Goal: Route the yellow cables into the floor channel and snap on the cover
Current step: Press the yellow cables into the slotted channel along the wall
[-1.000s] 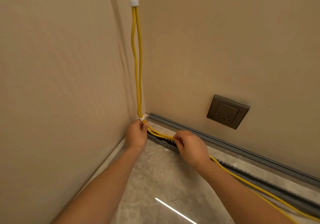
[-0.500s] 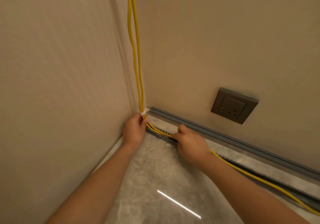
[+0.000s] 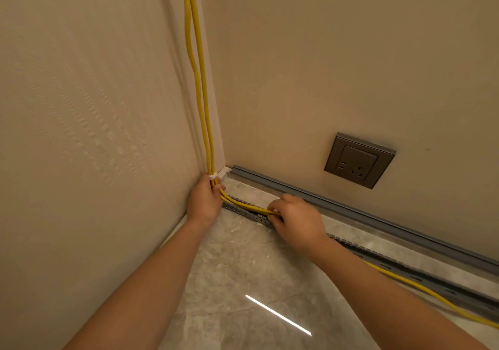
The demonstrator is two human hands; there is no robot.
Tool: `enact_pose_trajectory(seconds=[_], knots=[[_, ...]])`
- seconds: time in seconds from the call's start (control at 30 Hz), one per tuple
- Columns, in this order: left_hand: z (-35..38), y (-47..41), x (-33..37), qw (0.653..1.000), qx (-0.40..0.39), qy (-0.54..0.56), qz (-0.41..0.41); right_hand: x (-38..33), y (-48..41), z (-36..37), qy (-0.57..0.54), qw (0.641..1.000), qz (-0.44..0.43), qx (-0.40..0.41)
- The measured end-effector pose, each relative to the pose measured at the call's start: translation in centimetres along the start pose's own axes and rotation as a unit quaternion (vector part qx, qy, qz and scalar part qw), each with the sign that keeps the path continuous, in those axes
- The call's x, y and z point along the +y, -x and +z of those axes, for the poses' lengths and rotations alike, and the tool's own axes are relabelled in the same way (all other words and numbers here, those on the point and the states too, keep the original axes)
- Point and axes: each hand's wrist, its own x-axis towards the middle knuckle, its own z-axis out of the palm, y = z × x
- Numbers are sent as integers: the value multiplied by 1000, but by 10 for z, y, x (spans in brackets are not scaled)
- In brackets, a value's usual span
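Observation:
Two yellow cables (image 3: 201, 85) run down the room corner, held by a white clip at the top and another white clip (image 3: 213, 175) near the floor. My left hand (image 3: 204, 201) grips them just below that lower clip. They bend right along the slotted grey floor channel (image 3: 421, 276). My right hand (image 3: 295, 218) pinches the cables over the channel, fingertips pressing down. Past my right forearm a yellow cable lies partly outside the channel. A long grey cover strip (image 3: 351, 210) lies along the wall base behind the channel.
A dark wall socket (image 3: 359, 160) sits low on the right wall above the cover strip. Beige walls meet at the corner on the left. The floor (image 3: 243, 268) is glossy grey marble with a bright light reflection.
The view has tilted down slightly, so the upper clip is now at the top edge. My right hand has edged along the cables over the channel; my left hand stays at the corner.

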Motion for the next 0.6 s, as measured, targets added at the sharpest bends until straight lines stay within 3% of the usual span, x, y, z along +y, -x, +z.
enact_pose_trajectory(seconds=[0.17,0.43,0.6], knots=[[-1,1,0,1000,8,0,3,20,18,-4,41,994,-104,-14],[2,5,-1,1000,24,11,-2,11,1,-11,56,991,-54,-105],[1,17,10,999,16,37,-9,6,-11,-16,116,977,-80,-161]])
